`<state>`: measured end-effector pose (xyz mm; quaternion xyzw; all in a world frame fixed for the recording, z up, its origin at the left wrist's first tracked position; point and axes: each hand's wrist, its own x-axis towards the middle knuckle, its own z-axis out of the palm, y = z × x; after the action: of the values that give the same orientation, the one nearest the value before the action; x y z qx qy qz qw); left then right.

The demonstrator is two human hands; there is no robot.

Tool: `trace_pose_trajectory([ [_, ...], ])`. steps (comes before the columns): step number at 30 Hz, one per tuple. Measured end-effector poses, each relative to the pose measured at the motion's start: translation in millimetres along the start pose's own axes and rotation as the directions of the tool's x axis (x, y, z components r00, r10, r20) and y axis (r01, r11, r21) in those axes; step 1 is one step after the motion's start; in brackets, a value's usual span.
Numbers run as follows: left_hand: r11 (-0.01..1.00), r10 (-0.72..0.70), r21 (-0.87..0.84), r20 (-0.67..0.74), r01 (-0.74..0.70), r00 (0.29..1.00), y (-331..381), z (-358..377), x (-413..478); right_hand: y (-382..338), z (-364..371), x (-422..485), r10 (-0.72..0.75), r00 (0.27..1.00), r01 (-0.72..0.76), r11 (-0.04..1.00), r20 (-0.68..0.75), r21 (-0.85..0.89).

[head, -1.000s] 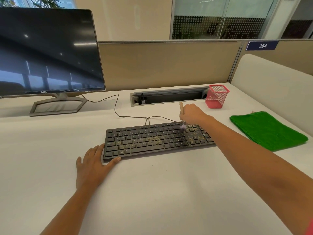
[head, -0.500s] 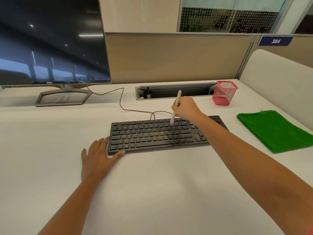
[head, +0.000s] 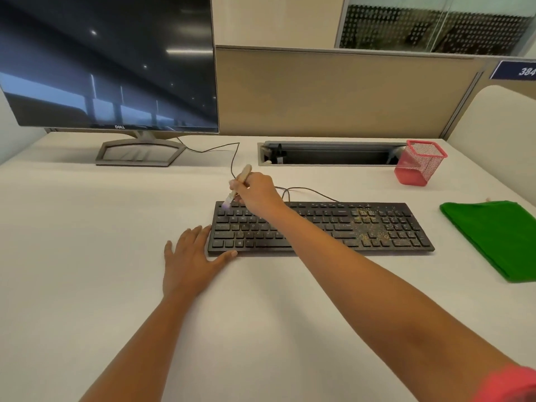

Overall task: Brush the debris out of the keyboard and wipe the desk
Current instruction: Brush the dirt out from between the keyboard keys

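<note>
Behind the keyboard's (head: 319, 227) left end stands a dark Dell monitor (head: 107, 62). At that end's near corner the left hand (head: 191, 259) lies flat on the white desk (head: 87, 227). Its fingers are straight and close together, with the tips against the keyboard's left edge and the thumb along its front edge, probably to stop the board sliding under the strokes.

Over the keyboard's top-left keys the right hand (head: 256, 192) pinches a small wooden-handled brush (head: 239, 184), fingers curled round the handle. The handle tilts up and away, and the pale bristles touch the far-left top row, which suits a sweep along the rows.

Yellowish debris (head: 368, 227) speckles the keys toward the keyboard's right end, thickest beside the number pad, so brushing looks far from done. Behind that end sits a red mesh pen cup (head: 420, 163). Right of the keyboard, apart from it, a green cloth (head: 493, 236) lies flat, likely waiting for the wipe.
</note>
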<state>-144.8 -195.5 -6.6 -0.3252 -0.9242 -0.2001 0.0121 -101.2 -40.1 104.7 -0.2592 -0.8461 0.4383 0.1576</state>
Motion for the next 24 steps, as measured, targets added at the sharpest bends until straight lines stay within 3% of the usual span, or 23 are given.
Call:
trace_pose_trajectory([
  [3, 1.000, -0.008, 0.016, 0.017, 0.008, 1.000, 0.0, 0.2, 0.3, -4.4, 8.9, 0.7, -0.064, 0.995, 0.076, 0.984, 0.072, -0.164],
  [7, 1.000, -0.003, 0.020, 0.017, 0.002, 1.000, 1.0, -0.7, 0.3, -4.5, 11.9, 6.0, -0.032, 0.981, 0.059, 0.989, 0.191, -0.137],
  [12, 1.000, -0.006, 0.023, 0.024, 0.006, 1.000, 2.5, -1.7, 0.5, -5.2, 5.7, 14.4, -0.050, 0.995, 0.059, 0.991, 0.082, -0.117],
  [17, 1.000, -0.011, 0.027, 0.035, 0.010, 0.999, 2.9, -2.3, -0.2, -6.2, 4.9, 15.8, -0.024, 0.973, 0.067, 0.982, 0.231, -0.178],
  [22, 0.999, -0.016, 0.043, 0.042, 0.014, 0.999, 4.3, -2.7, 0.2, -11.9, 7.0, 21.5, -0.051, 0.992, 0.066, 0.989, 0.114, -0.133],
  [24, 0.999, -0.011, 0.034, 0.040, 0.010, 0.999, 4.0, -2.9, 0.2, -12.2, 11.6, 20.3, -0.052, 0.989, 0.073, 0.986, 0.137, -0.148],
])
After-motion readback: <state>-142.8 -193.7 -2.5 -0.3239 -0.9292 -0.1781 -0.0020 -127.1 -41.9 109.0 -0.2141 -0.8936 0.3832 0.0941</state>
